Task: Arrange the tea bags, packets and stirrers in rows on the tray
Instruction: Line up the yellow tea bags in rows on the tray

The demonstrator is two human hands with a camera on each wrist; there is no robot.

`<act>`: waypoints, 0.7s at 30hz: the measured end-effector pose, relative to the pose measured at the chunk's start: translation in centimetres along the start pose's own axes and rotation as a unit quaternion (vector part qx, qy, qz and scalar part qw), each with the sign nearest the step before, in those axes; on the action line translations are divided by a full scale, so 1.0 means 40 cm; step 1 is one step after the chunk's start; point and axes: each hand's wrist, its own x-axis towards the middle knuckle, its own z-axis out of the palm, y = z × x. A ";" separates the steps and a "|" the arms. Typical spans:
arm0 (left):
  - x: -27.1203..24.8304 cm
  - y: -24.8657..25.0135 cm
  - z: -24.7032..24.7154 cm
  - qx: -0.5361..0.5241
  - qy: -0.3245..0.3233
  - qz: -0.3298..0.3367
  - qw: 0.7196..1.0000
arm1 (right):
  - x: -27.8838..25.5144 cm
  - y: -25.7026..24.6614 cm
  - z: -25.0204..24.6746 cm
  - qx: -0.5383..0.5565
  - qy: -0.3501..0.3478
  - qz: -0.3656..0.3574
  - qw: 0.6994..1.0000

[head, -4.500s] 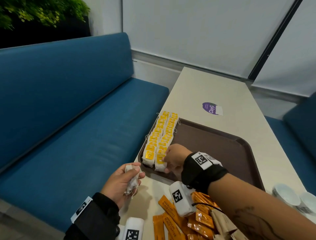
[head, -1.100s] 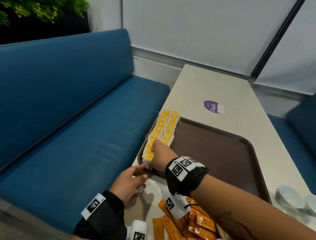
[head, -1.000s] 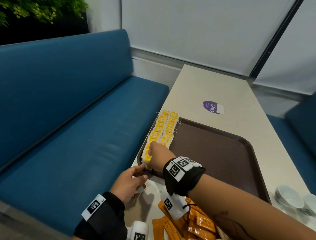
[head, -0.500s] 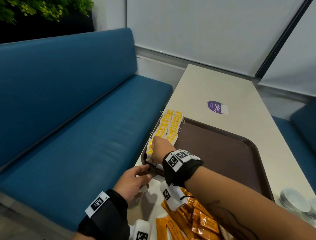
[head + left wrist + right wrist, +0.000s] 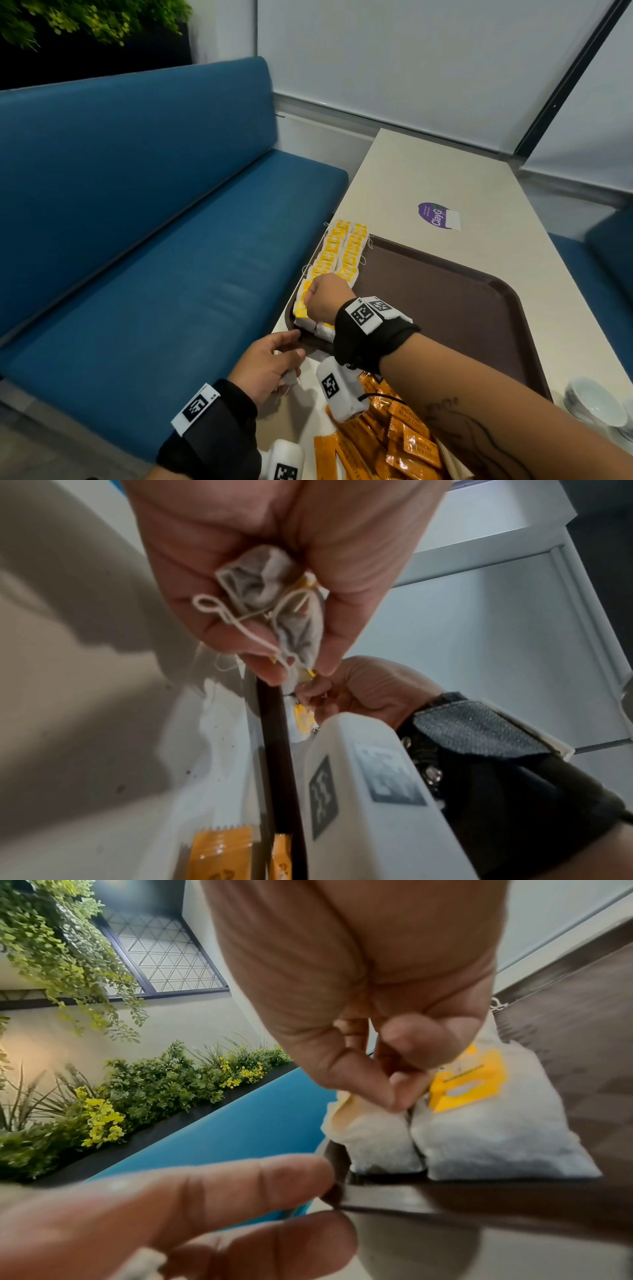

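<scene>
While the right hand (image 5: pixel 325 296) pinches a yellow-tagged white tea bag (image 5: pixel 373 1137) at the near-left corner of the brown plastic tray (image 5: pixel 445 308), the left hand (image 5: pixel 270 366) grips crumpled tea bags (image 5: pixel 270 593) at the rim; the tray's right side lies bare.

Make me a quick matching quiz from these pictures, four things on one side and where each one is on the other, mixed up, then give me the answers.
Things:
1. tea bag rows
2. orange packets
3. purple sticker
4. crumpled tea bag

Places:
A. on the bare table beyond the tray
B. along the left edge of the brown tray
C. held in the left hand
D. heaped on the table nearest the person

Pairs: 1-B, 2-D, 3-A, 4-C
</scene>
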 end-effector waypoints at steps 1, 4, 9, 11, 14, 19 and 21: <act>0.002 -0.002 -0.001 -0.003 0.001 0.001 1.000 | 0.003 0.000 0.001 0.006 0.005 0.007 1.000; 0.004 -0.004 -0.003 -0.010 0.007 0.003 1.000 | 0.011 0.006 -0.002 0.039 0.007 0.029 0.999; -0.002 -0.002 0.001 -0.017 0.002 0.003 1.000 | 0.017 0.010 -0.001 0.010 -0.016 0.003 1.000; -0.006 0.003 0.000 -0.012 -0.007 0.001 1.000 | 0.023 0.004 0.002 -0.003 -0.008 0.003 1.000; -0.009 0.006 -0.002 -0.001 -0.010 0.003 1.000 | 0.027 0.008 0.002 0.012 -0.006 0.016 1.000; -0.007 0.004 -0.006 -0.002 -0.011 -0.006 1.000 | 0.037 0.014 0.012 -0.010 -0.010 0.038 0.999; -0.005 0.002 -0.008 0.003 -0.006 -0.005 1.000 | 0.021 0.003 -0.001 -0.013 0.033 0.016 0.999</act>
